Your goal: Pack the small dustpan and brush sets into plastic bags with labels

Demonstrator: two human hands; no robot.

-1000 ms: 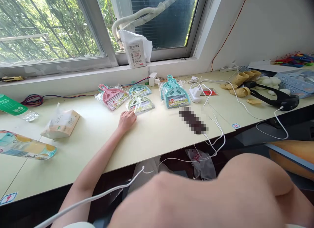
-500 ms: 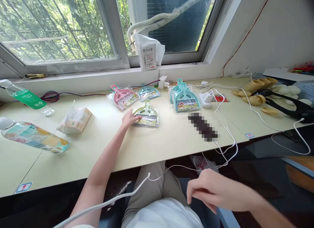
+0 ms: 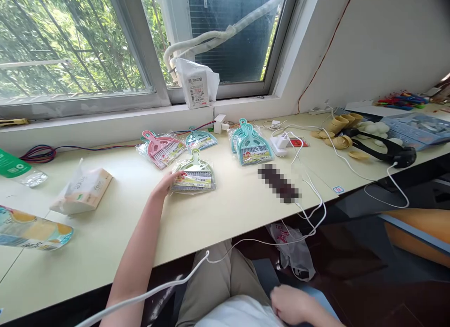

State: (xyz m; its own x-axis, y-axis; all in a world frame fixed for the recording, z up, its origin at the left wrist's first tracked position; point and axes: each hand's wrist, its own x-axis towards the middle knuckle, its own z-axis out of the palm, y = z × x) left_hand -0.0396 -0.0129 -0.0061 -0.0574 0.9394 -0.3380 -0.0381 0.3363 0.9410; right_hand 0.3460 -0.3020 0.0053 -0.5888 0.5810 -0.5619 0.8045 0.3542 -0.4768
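Looking down in the head view, we had our left hand [image 3: 163, 183] closed on the left edge of the green dustpan set [image 3: 199, 181], the thumb laid over the wrapper and the other fingers largely hidden. That set, a dustpan and brush in clear plastic, lay flat on the table [image 3: 211, 219], nearer to us than the pink dustpan set [image 3: 164, 148] and a little to its right. Whether the two wrappers touched, we could not tell. Our right hand [image 3: 290, 304] was well apart from the pink set, nearer to us and rightward, low beside our lap with its fingers curled in together, somewhat blurred.

Just right of the pink set we saw a small teal set [image 3: 201, 140], and further right a group of overlapping teal sets [image 3: 253, 149]. Beyond those, on the same side, stood a white adapter [image 3: 280, 145]; a pixelated dark thing [image 3: 280, 182] lay right of the pink set and nearer to us. Left of the pink set and closer to us sat a tissue pack [image 3: 84, 190], with a green-labelled bottle [image 3: 16, 165] and an orange-printed bottle [image 3: 35, 227] farther left.
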